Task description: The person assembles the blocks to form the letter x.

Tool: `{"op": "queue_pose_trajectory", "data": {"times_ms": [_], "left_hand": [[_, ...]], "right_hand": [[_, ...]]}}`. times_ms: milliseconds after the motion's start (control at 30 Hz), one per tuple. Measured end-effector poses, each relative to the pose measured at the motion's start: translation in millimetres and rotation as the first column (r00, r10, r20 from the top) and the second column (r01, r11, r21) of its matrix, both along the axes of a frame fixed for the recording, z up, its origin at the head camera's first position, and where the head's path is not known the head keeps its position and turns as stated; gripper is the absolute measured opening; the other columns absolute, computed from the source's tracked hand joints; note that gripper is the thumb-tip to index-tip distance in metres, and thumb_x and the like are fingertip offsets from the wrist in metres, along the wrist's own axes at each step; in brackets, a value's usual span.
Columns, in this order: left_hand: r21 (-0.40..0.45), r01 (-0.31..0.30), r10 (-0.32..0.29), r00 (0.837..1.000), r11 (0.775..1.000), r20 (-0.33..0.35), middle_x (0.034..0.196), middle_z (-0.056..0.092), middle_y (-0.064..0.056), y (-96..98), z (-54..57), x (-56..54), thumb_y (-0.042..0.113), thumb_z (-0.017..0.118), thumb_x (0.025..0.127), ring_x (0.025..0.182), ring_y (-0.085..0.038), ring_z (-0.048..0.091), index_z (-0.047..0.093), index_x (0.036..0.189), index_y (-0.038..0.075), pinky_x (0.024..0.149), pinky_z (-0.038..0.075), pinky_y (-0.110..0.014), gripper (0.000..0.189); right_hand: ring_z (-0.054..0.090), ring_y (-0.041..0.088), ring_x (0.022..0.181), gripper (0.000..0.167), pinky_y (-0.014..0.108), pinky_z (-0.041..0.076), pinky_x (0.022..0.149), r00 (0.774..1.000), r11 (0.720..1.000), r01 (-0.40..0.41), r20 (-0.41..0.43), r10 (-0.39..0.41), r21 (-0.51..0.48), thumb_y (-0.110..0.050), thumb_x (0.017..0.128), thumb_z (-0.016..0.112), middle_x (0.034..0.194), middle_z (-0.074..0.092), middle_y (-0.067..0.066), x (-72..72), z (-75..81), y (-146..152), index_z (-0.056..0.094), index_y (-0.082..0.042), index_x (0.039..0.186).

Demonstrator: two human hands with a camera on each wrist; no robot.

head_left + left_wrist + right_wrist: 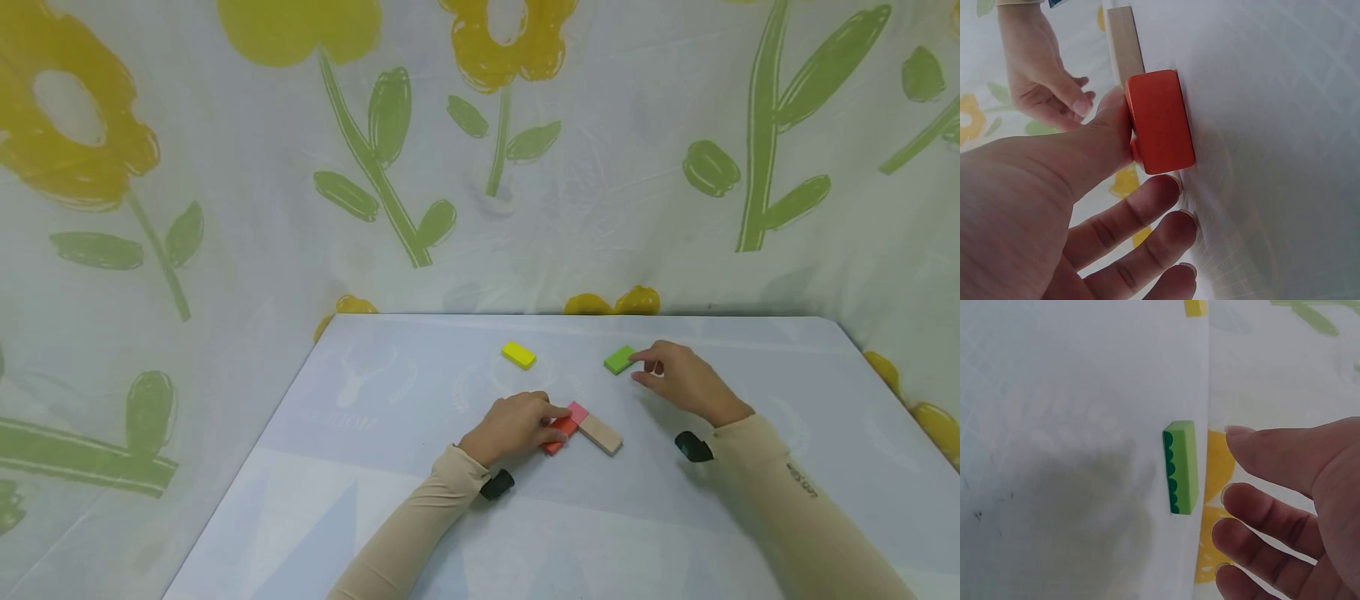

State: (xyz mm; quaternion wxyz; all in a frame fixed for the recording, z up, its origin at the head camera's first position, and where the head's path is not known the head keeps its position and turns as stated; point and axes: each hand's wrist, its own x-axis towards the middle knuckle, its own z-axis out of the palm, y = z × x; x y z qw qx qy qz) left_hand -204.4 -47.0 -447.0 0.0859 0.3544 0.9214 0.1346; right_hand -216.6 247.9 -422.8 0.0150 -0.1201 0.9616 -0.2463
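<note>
"Left hand grips the red block, thumb along its side. But where's that index finger?"

"Lost behind the block in the left wrist view! From the head it meets the pink block at the red one's one o'clock; how much pink it covers, I can't tell."

"Wooden block at three o'clock, one end masked by red from the left wrist. Right hand?"

"Fingers loose, thumb parted, grasping nothing, just beside the green block, farther out at one o'clock. Contact? Can't tell!"

"Yellow block, eleven o'clock, sliced off by the right wrist frame."

"Both lie near the far edge of the tabletop; its near edge is cut off, its surface stretching wide toward nine o'clock."
</note>
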Motion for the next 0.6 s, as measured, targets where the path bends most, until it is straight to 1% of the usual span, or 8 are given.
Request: {"op": "queue_pose_trajectory", "data": {"times_ms": [333, 600], "left_hand": [[-0.009, 0.001, -0.001, 1.000, 1.000, -0.001, 0.088, 0.060, 0.006, -0.1, -0.8, -1.3, 0.036, 0.076, 0.095, 0.070, -0.005, 0.045, 0.068, 0.138, 0.024, 0.055, 0.034, -0.016, 0.045], [0.001, 0.007, -0.007, 1.000, 1.000, 0.009, 0.086, 0.059, 0.006, 0.2, -0.7, -1.4, 0.037, 0.076, 0.094, 0.068, -0.005, 0.044, 0.068, 0.138, 0.024, 0.053, 0.033, -0.016, 0.046]], "right_hand": [[0.058, 0.023, 0.087, 0.032, 0.032, 0.048, 0.071, 1.000, 1.000, -0.008, -0.027, 0.008, 0.012, -0.014, 0.094, 0.074, 0.095, 0.067, 0.009, -7.2, -0.1, 4.5, 0.073, 0.001, 0.123], [0.058, 0.024, 0.084, 0.036, 0.034, 0.051, 0.071, 1.000, 0.999, 0.017, 0.010, -0.017, 0.047, -0.016, 0.095, 0.074, 0.099, 0.066, 0.014, -14.9, 0.6, 8.2, 0.070, 0.001, 0.126]]}}
